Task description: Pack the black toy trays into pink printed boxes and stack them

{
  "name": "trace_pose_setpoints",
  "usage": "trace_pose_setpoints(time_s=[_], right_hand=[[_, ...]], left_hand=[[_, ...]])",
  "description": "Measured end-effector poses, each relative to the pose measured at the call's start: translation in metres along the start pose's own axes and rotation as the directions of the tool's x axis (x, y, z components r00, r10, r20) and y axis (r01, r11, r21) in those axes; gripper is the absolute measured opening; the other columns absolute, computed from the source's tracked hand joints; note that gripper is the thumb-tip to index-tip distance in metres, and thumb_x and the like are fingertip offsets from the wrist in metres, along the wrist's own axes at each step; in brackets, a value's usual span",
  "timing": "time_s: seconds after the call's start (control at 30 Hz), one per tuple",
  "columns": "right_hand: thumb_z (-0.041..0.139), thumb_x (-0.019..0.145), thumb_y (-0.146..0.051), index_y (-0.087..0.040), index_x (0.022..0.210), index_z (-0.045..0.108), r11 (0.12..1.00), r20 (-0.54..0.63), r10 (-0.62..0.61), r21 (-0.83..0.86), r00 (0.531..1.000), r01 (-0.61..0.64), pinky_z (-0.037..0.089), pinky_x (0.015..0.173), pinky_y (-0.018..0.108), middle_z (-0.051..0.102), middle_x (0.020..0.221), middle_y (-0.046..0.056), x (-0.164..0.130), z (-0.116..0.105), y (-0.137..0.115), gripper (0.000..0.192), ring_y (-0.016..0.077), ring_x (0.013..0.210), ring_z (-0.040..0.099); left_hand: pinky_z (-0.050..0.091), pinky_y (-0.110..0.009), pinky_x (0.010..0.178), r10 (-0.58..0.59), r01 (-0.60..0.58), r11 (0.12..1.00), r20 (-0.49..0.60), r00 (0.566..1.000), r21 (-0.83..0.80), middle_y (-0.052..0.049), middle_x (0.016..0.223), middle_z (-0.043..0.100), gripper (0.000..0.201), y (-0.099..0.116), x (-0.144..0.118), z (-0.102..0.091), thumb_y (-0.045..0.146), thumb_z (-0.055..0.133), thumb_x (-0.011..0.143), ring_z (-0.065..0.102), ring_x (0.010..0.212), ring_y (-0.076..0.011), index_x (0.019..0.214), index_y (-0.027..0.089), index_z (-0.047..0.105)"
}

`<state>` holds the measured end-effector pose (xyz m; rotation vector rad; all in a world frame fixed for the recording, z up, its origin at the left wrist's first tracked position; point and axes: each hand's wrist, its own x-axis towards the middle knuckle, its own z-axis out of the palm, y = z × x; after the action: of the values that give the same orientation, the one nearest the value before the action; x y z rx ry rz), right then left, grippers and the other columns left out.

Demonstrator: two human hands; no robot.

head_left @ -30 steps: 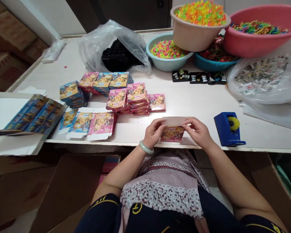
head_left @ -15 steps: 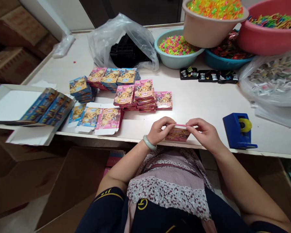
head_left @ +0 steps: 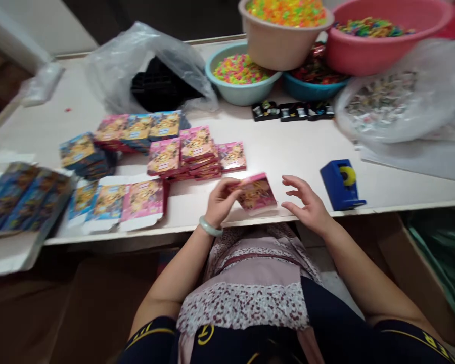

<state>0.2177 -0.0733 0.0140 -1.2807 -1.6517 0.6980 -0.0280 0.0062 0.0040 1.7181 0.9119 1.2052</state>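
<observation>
Left hand: fingers closed on pink box | right hand: open, empty | box judged light, crushable; edges to be gripped.

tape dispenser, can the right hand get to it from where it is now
Probably yes. The right hand is open and holds nothing, and the blue tape dispenser stands just to its right near the table edge, with only bare tabletop between them.

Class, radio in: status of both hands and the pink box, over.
Left hand grips pink box. Right hand open, just off it. Tape dispenser stands to the right, apart.
</observation>
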Motion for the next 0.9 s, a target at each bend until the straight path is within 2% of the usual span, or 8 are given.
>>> trace_pose_setpoints(time_s=[0.07, 0.17, 0.3, 0.4, 0.5, 0.6, 0.73, 0.9], right_hand=[[0.058, 0.088, -0.036, -0.026, 0.121, 0.057, 0.984, -0.165, 0.092, -0.133, 0.982, -0.115, 0.055, 0.081, 0.039, 0.06, 0.119, 0.01, -0.018, -0.036, 0.014, 0.035, 0.0225, 0.103, 0.061], [0.053, 0.089, -0.034, -0.021, 0.102, 0.067, 0.829, -0.412, 0.146, -0.446, 0.9, -0.339, 0.054, 0.079, 0.042, 0.062, 0.1, 0.01, -0.048, -0.09, 0.033, 0.023, 0.0225, 0.085, 0.061], [0.058, 0.084, -0.036, -0.017, 0.092, 0.071, 0.609, -0.482, 0.237, -0.603, 0.844, -0.515, 0.05, 0.082, 0.046, 0.059, 0.095, 0.013, -0.066, -0.125, 0.051, 0.024, 0.0268, 0.084, 0.059], [0.062, 0.081, -0.042, -0.019, 0.08, 0.072, 0.682, -0.489, 0.354, -0.449, 0.798, -0.577, 0.05, 0.076, 0.042, 0.059, 0.087, 0.009, -0.065, -0.127, 0.063, 0.025, 0.022, 0.074, 0.057], [0.066, 0.074, -0.051, -0.02, 0.078, 0.069, 0.814, -0.505, 0.484, -0.04, 0.715, -0.58, 0.051, 0.07, 0.036, 0.06, 0.083, 0.004, -0.071, -0.122, 0.073, 0.032, 0.0183, 0.073, 0.057], [0.07, 0.07, -0.054, -0.019, 0.079, 0.066, 0.805, -0.493, 0.587, 0.269, 0.642, -0.529, 0.051, 0.067, 0.032, 0.061, 0.086, 0.003, -0.082, -0.116, 0.075, 0.037, 0.0169, 0.077, 0.058], [0.068, 0.073, -0.046, -0.019, 0.074, 0.067, 0.859, -0.606, 0.425, 0.035, 0.673, -0.511, 0.051, 0.074, 0.033, 0.058, 0.089, 0.005, -0.088, -0.106, 0.067, 0.027, 0.0188, 0.087, 0.057], [0.06, 0.077, -0.043, -0.019, 0.066, 0.062, 0.772, -0.621, 0.369, -0.209, 0.692, -0.6, 0.05, 0.076, 0.038, 0.056, 0.084, 0.008, -0.095, -0.1, 0.065, 0.026, 0.0218, 0.083, 0.056]], left_hand=[[0.053, -0.028, 0.079, 0.014, -0.016, 1.0, -0.124, 0.992, -0.009, -0.004, 0.094, 0.064, 0.024, 0.0, 0.006, 0.012, 0.033, 0.07, 0.081, 0.062, 0.088, -0.0154, 0.1, 0.02, 0.063], [0.052, -0.029, 0.08, 0.076, -0.076, 0.997, -0.084, 0.994, 0.006, -0.004, 0.097, 0.063, 0.02, -0.001, 0.01, 0.032, 0.029, 0.069, 0.081, 0.061, 0.093, -0.0159, 0.099, 0.021, 0.064], [0.051, -0.026, 0.072, 0.151, -0.147, 0.986, -0.044, 0.988, 0.084, -0.004, 0.095, 0.061, 0.016, 0.001, 0.012, 0.048, 0.023, 0.067, 0.082, 0.059, 0.089, -0.0144, 0.098, 0.019, 0.065], [0.05, -0.026, 0.072, 0.183, -0.188, 0.972, 0.048, 0.982, 0.144, -0.005, 0.097, 0.061, 0.02, 0.006, 0.012, 0.05, 0.018, 0.064, 0.083, 0.059, 0.091, -0.0147, 0.103, 0.02, 0.064], [0.05, -0.027, 0.072, 0.191, -0.203, 0.963, 0.079, 0.978, 0.18, -0.005, 0.1, 0.061, 0.022, 0.007, 0.011, 0.048, 0.016, 0.061, 0.084, 0.059, 0.093, -0.0153, 0.105, 0.021, 0.063], [0.051, -0.028, 0.074, 0.203, -0.213, 0.959, 0.073, 0.977, 0.188, -0.005, 0.102, 0.061, 0.024, 0.005, 0.011, 0.047, 0.014, 0.061, 0.083, 0.06, 0.095, -0.0163, 0.107, 0.021, 0.063], [0.053, -0.033, 0.08, 0.214, -0.237, 0.953, 0.133, 0.968, 0.189, -0.008, 0.115, 0.062, 0.029, 0.004, 0.012, 0.046, 0.012, 0.061, 0.083, 0.06, 0.107, -0.0206, 0.111, 0.022, 0.062], [0.054, -0.03, 0.075, 0.28, -0.318, 0.923, 0.19, 0.941, 0.218, -0.007, 0.111, 0.063, 0.032, 0.009, 0.013, 0.047, 0.009, 0.059, 0.084, 0.061, 0.101, -0.0183, 0.114, 0.022, 0.06]])
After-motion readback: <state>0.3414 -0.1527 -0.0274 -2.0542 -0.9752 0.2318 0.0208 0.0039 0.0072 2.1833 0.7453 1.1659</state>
